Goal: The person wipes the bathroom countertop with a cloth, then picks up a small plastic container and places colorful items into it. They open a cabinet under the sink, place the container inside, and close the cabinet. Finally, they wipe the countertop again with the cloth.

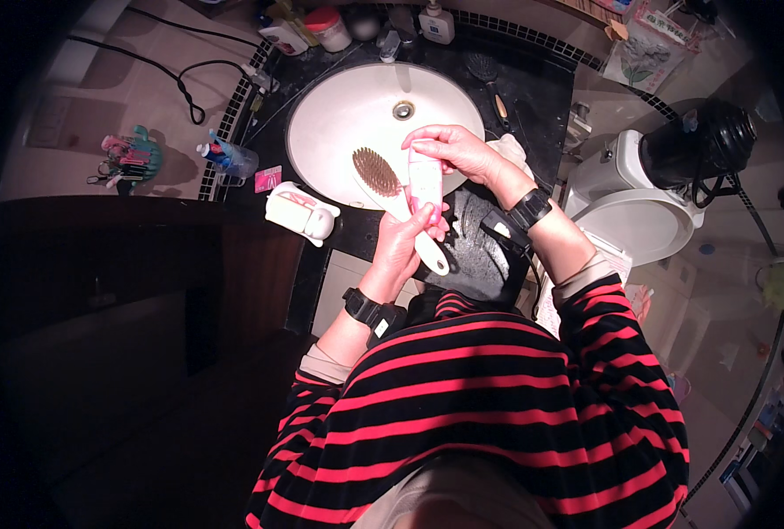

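Over the near edge of the white oval sink (339,119), my left hand (398,244) grips both a white-handled hairbrush (380,177) and a pink and white bottle (426,182). The brush has brown bristles facing up, its head pointing away over the basin and its handle end toward me. Beside it the bottle stands roughly parallel, its pink top away from me. My right hand (454,151) closes its fingers around the bottle's top end; whether a cap is loose cannot be told. Some left fingers are hidden behind the bottle.
A white animal-shaped container (302,215) sits on the black counter left of the sink. A dark hairbrush (487,79) lies at the right. Behind stand a pump bottle (437,25) and a red-lidded jar (329,32). A white toilet (640,215) is further right.
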`<state>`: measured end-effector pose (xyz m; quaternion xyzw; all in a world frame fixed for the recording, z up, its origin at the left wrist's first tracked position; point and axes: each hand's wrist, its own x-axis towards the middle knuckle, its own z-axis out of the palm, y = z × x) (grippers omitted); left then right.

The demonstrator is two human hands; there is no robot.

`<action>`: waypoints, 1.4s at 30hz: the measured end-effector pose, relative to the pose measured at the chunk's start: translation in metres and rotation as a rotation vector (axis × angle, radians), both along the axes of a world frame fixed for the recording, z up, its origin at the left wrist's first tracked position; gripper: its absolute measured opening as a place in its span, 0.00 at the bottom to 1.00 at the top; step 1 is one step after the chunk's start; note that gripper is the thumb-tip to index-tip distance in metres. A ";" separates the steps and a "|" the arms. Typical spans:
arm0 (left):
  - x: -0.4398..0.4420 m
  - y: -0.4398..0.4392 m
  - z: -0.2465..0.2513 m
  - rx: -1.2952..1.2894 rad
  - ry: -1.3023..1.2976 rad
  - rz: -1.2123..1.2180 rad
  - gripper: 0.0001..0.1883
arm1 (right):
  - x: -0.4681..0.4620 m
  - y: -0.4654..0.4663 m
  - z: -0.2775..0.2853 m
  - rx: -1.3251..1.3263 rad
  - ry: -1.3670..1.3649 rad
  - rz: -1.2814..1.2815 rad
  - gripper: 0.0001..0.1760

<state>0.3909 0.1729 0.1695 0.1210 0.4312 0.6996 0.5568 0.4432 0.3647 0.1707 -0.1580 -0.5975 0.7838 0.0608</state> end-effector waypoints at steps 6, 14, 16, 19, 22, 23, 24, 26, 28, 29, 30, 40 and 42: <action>0.004 -0.002 -0.012 -0.102 0.040 0.012 0.14 | -0.009 0.002 -0.013 0.388 -0.034 -0.024 0.12; -0.010 0.001 -0.022 -0.122 0.072 0.034 0.15 | 0.010 0.015 -0.022 0.528 -0.046 -0.250 0.18; -0.013 -0.002 -0.026 -0.081 0.006 0.075 0.12 | 0.024 0.048 -0.023 0.685 -0.260 -0.434 0.25; -0.019 -0.006 -0.033 -0.057 -0.046 0.067 0.15 | 0.038 0.096 -0.036 1.167 -0.694 -0.534 0.28; -0.021 -0.006 -0.038 -0.084 -0.085 0.064 0.18 | 0.029 0.125 -0.060 1.151 -0.845 -0.490 0.31; -0.021 -0.006 -0.039 -0.096 -0.098 0.060 0.20 | 0.026 0.132 -0.068 1.158 -0.871 -0.475 0.31; -0.021 -0.005 -0.039 -0.060 -0.113 0.055 0.23 | 0.022 0.137 -0.075 1.180 -0.884 -0.449 0.27; -0.022 -0.001 -0.037 -0.016 -0.132 0.046 0.24 | 0.022 0.145 -0.084 1.084 -0.863 -0.405 0.25; -0.024 0.003 -0.034 0.024 -0.138 0.047 0.28 | 0.029 0.141 -0.083 1.034 -0.727 -0.430 0.22; -0.026 0.006 -0.032 0.042 -0.140 0.052 0.30 | 0.034 0.132 -0.080 1.008 -0.589 -0.416 0.22; -0.027 0.010 -0.030 0.079 -0.144 0.055 0.32 | 0.040 0.120 -0.075 0.979 -0.486 -0.400 0.23; -0.029 0.040 -0.041 0.175 -0.218 0.059 0.25 | 0.090 -0.038 -0.021 0.992 -0.100 0.072 0.30; -0.033 0.033 -0.043 0.177 -0.185 0.106 0.24 | 0.108 -0.012 -0.025 1.209 -0.164 0.055 0.28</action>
